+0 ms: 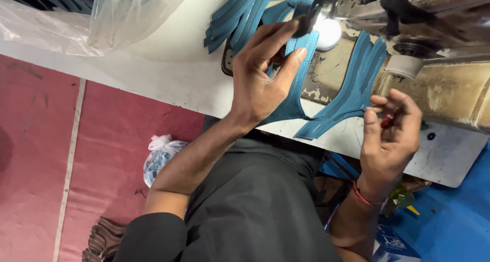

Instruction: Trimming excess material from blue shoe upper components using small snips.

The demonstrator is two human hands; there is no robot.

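Two hands flanking teal strip

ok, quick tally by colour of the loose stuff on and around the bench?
Teal cut pieces: 2 batches, single pieces uncountable
Small red item in right hand: 1
Clear plastic bags: 2, second on the floor
Total: 5

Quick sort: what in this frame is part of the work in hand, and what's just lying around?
In use:
left hand on the teal strap piece
right hand pinching a small red object
sewing machine
teal strap stack

Lying about:
clear plastic bag
tied bag on the floor
blue box
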